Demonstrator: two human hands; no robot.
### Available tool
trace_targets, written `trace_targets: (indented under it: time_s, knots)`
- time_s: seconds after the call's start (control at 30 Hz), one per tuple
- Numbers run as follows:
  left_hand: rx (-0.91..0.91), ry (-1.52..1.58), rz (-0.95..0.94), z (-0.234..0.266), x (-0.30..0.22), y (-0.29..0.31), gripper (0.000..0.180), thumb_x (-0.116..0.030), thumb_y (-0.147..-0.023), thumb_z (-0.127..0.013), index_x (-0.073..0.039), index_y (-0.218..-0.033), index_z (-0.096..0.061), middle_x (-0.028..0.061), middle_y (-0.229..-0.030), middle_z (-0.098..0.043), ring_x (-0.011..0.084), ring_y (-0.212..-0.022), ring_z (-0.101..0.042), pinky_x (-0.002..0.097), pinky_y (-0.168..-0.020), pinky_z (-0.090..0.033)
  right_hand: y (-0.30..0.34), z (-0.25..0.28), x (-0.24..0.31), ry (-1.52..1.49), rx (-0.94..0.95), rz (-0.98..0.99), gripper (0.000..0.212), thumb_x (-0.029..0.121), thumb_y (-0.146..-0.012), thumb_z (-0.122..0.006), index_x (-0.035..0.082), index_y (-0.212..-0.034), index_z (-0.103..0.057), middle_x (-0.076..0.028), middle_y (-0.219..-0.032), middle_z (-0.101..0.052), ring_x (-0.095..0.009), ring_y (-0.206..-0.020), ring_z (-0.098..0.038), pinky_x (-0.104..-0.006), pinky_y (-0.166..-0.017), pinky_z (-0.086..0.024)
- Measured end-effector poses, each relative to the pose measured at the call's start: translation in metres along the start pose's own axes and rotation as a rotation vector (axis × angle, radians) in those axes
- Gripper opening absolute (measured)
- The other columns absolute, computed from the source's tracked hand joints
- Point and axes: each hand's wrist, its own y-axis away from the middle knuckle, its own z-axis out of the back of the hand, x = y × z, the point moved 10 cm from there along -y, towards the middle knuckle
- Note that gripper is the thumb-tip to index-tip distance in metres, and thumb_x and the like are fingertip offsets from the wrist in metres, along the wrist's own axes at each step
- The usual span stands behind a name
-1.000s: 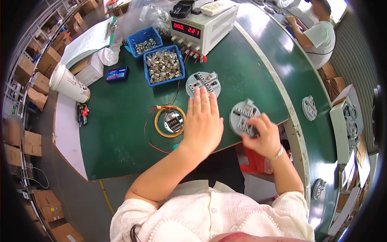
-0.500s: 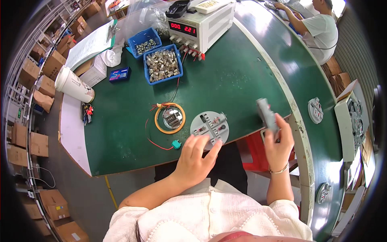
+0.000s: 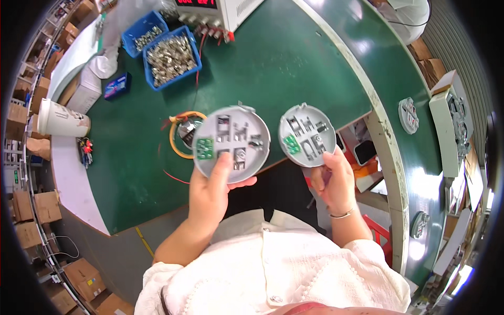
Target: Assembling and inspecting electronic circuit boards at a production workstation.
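Note:
My left hand [image 3: 209, 189] is closed on the near rim of a round light-grey plastic housing [image 3: 231, 143], the thumb lying over its open face. Inside sit a green circuit board and several metal contact pieces. A matching round housing [image 3: 307, 134], which looks smaller in view, is gripped at its lower rim by my right hand [image 3: 335, 181], thumb on top. Both are tilted up with their insides showing, side by side and apart, above the table's near edge. Partly behind the left housing, a yellow ring [image 3: 172, 138] lies around a shiny metal piece [image 3: 186, 129] with red wire.
On the green table [image 3: 142, 184], a blue bin [image 3: 152, 79] holds many small metal parts, with a second blue bin [image 3: 126, 39] behind. A power supply [image 3: 231, 18] stands at the back, a paper cup [image 3: 63, 119] at left. More round units [image 3: 409, 115] rest on the right-hand bench.
The round unit from the table is now lifted, and each hand holds a housing with its inside showing. The right hand has moved left. The view has shifted, with the bins higher and further left.

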Motion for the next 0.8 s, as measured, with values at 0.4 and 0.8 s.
trace_targets:
  time_s: [0.4,0.8]
  knots:
    - [0.257,0.213,-0.159,-0.019,-0.001,0.013,0.05,-0.007,-0.103,-0.053,0.001,-0.151,-0.039,0.0215,-0.144,-0.057,0.0419,-0.13,-0.06,0.0498,-0.104,-0.056,0.032,-0.063,0.026,0.19,0.147,0.474,0.071,0.003,-0.1,-0.056,0.005,-0.159,-0.017,-0.016,-0.136,-0.056,-0.008,-0.069,-0.057,-0.0198,-0.059,-0.047]
    - [-0.005,-0.129,-0.477,0.006,-0.013,0.009,0.046,-0.004,-0.1,-0.055,0.001,-0.146,-0.048,0.0205,-0.143,-0.059,0.036,-0.122,-0.064,0.0448,-0.1,-0.055,0.011,-0.039,0.013,0.172,0.064,0.156,0.063,0.02,-0.101,-0.056,0.002,-0.155,-0.03,-0.016,-0.121,-0.061,-0.011,-0.056,-0.055,-0.0213,-0.043,-0.038]
